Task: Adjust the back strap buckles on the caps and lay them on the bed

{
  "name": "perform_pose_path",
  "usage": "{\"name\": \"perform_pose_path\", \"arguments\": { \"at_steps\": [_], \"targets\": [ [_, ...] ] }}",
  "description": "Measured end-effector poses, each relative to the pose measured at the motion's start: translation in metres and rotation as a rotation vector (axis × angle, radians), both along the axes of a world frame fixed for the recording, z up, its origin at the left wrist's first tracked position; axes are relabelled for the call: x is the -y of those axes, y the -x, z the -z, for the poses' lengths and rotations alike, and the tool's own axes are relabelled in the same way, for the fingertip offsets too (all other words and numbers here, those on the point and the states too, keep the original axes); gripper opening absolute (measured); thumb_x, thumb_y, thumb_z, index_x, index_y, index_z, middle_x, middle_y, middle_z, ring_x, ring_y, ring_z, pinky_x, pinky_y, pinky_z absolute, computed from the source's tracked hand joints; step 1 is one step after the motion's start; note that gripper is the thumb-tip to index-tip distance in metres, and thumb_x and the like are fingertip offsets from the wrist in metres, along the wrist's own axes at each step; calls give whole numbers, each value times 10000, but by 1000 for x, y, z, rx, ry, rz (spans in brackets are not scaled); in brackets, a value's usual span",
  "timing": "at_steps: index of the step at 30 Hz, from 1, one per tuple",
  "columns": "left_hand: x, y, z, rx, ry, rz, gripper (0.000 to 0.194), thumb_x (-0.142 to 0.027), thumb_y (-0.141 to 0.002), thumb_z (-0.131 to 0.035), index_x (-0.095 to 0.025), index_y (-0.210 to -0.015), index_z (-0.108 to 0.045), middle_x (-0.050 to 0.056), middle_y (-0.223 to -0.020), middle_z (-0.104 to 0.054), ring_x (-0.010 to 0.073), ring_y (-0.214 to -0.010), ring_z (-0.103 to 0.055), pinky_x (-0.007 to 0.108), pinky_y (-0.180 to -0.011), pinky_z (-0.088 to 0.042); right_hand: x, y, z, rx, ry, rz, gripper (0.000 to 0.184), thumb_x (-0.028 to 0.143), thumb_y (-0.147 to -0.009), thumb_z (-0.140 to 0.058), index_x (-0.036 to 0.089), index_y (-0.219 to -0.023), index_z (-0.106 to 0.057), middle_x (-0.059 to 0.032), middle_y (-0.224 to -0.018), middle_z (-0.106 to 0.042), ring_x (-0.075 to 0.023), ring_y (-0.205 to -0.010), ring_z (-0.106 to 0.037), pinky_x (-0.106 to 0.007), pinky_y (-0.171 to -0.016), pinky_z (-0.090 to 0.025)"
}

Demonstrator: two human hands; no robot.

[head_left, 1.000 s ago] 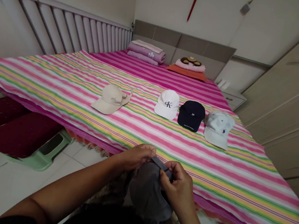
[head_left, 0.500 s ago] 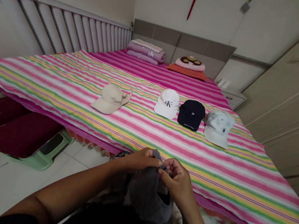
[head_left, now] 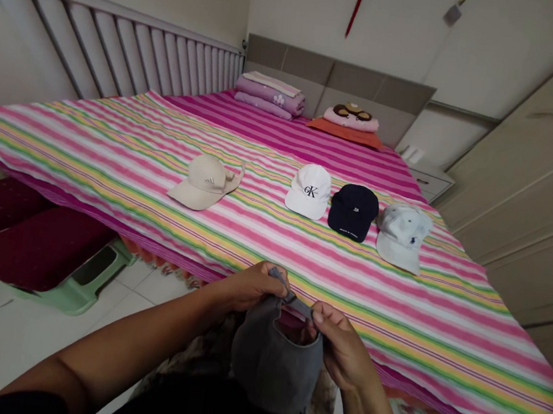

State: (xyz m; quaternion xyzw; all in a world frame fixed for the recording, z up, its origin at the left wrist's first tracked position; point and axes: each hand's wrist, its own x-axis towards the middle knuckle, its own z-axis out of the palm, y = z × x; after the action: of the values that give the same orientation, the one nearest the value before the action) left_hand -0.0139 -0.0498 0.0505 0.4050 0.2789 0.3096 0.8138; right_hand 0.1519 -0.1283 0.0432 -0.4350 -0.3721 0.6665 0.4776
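Holding the gray cap [head_left: 276,371] by its back strap [head_left: 301,307], you have it in front of your body, beside the near edge of the bed [head_left: 232,242], its back opening uppermost. Your left hand [head_left: 259,287] pinches the strap near what looks like the buckle, a loose end poking up past the fingers; your right hand [head_left: 344,342] grips the other end, thumb on top, some fingers hidden behind the cap. Hold the strap flat and lightly taut; a small, even pull from both sides should prevent twisting better than a one-sided tug. Let the soft crown hang unsqueezed. Beyond, on the bed, the beige cap [head_left: 203,183] lies to the left, with the white cap [head_left: 308,192], navy cap [head_left: 354,213] and pale cap [head_left: 402,237] close together on the right.
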Motion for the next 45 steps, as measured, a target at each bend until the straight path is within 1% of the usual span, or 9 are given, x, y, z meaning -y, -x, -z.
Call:
{"name": "perform_pose_path", "arguments": {
  "at_steps": [6,8,11,15,20,22,30,35,45],
  "targets": [
    [1,-2,5,-60,-53,-32,114,-126,-469,-632,-109,-559,-562,-28,-456,-516,54,-405,-412,185,-423,-295,1,1,-6,85,0,21,254,367,-681,-626,166,-606,-490,34,-506,-476,-88,-447,-400,-212,-456,-315],
    [3,-4,4,-88,-86,-27,114,-128,-480,-629,-112,-566,-556,-40,-452,-498,45,-403,-392,181,-421,-279,0,4,-9,158,-47,3,230,365,-675,-629,176,-729,-509,49,-534,-474,-82,-429,-393,-204,-430,-312],
    [6,-8,0,-104,-111,5,128,-123,-485,-628,-121,-542,-514,-60,-446,-457,34,-407,-366,175,-427,-261,-2,11,-12,359,-196,38,336,306,-646,-659,208,-928,-504,76,-580,-439,-78,-447,-391,-192,-425,-316],
    [8,-11,-2,-65,-70,32,150,-137,-496,-629,-131,-554,-491,-63,-463,-453,40,-421,-376,179,-442,-269,-2,17,-13,668,-362,120,180,262,-704,-599,197,-869,-568,54,-598,-469,-101,-538,-433,-211,-502,-356],
    [5,-9,3,-76,-97,54,62,-164,-548,-556,-132,-543,-504,-64,-416,-402,31,-375,-286,189,-405,-169,0,17,-17,794,-422,124,167,247,-735,-547,186,-874,-617,23,-647,-556,-113,-556,-467,-221,-511,-374],
    [4,-8,4,-87,-125,51,59,-164,-556,-542,-129,-528,-503,-58,-422,-401,31,-379,-269,197,-403,-143,0,18,-17,769,-424,149,171,234,-731,-543,185,-873,-623,27,-633,-551,-105,-540,-459,-213,-496,-363],
    [5,-7,2,-32,-55,108,51,-145,-521,-579,-118,-555,-550,-26,-493,-504,61,-468,-415,190,-486,-277,-4,21,-14,458,-288,170,80,237,-707,-576,172,-753,-574,62,-541,-446,-63,-441,-337,-185,-404,-262],
    [4,-5,3,-23,-89,190,112,-182,-555,-611,-101,-629,-587,14,-605,-569,87,-554,-480,210,-555,-332,-5,18,-15,232,-138,149,167,290,-674,-629,174,-685,-510,85,-506,-433,-35,-363,-293,-170,-357,-205],
    [2,-4,14,-93,-240,232,300,-230,-537,-726,-119,-755,-552,-13,-711,-539,65,-633,-472,190,-609,-334,-5,15,-8,111,-100,187,234,384,-701,-630,175,-693,-525,71,-472,-450,-47,-375,-313,-179,-387,-211]
  ]
}}
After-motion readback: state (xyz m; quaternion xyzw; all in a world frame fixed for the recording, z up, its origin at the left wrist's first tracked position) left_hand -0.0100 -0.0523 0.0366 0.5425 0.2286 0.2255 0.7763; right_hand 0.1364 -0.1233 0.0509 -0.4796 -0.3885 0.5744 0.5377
